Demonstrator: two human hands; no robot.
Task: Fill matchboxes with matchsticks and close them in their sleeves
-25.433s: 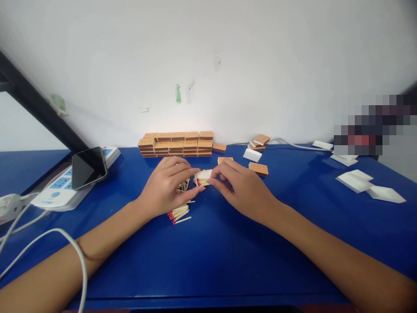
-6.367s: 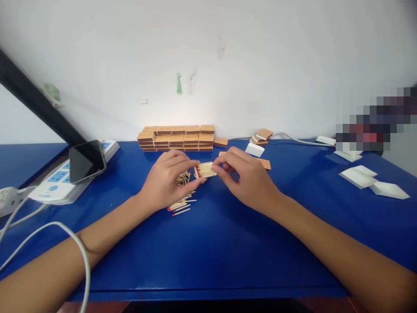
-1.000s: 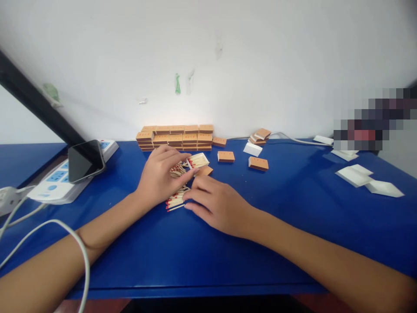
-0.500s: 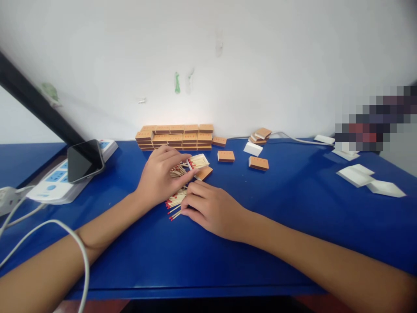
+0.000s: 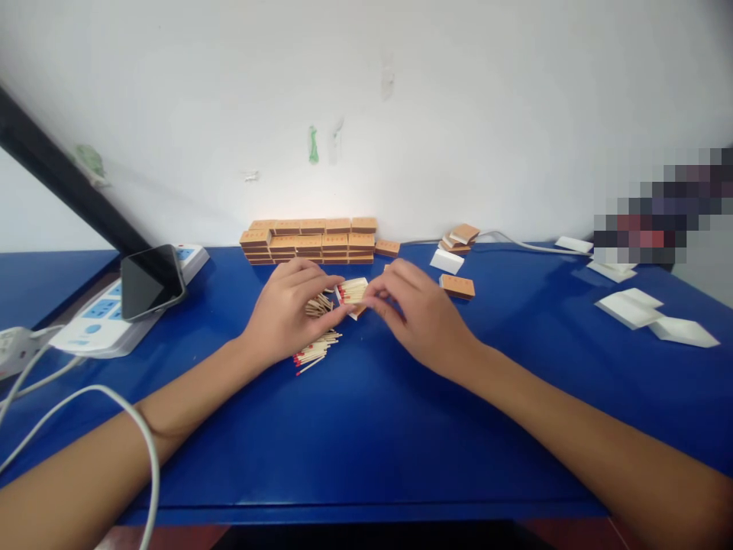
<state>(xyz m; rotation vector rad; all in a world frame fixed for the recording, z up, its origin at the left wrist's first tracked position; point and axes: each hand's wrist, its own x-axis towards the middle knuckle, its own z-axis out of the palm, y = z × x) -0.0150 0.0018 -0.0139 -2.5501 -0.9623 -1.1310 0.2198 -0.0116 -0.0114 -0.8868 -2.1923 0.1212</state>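
My left hand (image 5: pixel 292 307) grips a small white matchbox tray (image 5: pixel 339 294) between thumb and fingers. Red-tipped matches (image 5: pixel 352 292) lie in the tray, their heads toward the left. At the tray's right end, my right hand (image 5: pixel 415 309) has its thumb and fingers pinched on the tail ends of matches; how many is hidden. Under the left hand and in front of it spreads a loose pile of matches (image 5: pixel 314 351). An orange matchbox cover (image 5: pixel 358 312) shows partly beneath the tray.
Orange matchboxes (image 5: pixel 309 244) are stacked by the wall. A single matchbox (image 5: pixel 456 286) and folded white trays (image 5: pixel 630 307) lie to the right. On the left, a phone (image 5: pixel 152 283) leans on a power strip (image 5: pixel 95 325), and a white cable (image 5: pixel 150 451) crosses my left forearm.
My right hand has moved up and right from the loose pile to the right end of the tray. The left hand keeps its hold, and the tray has shifted slightly.
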